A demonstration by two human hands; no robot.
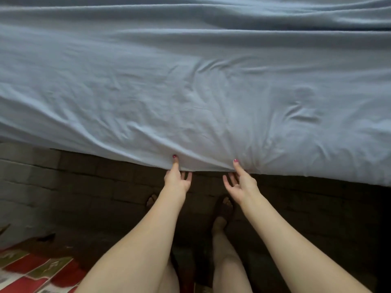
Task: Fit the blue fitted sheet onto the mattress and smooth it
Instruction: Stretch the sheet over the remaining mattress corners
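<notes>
The left hand (177,180) pinches the near hem of the blue fitted sheet (190,85), thumb on top and fingers curling beneath; the right hand (239,182) does the same just beside it. The sheet lies away from both hands, across the mattress (hidden under the cloth), its hem running left to right along the bed's near edge above the dark floor (84,187). Likely next: a downward pull, tucking under.

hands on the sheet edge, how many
2: the left hand and the right hand both grip the near edge of the blue sheet, close together; their fingers tuck partly under it.
</notes>
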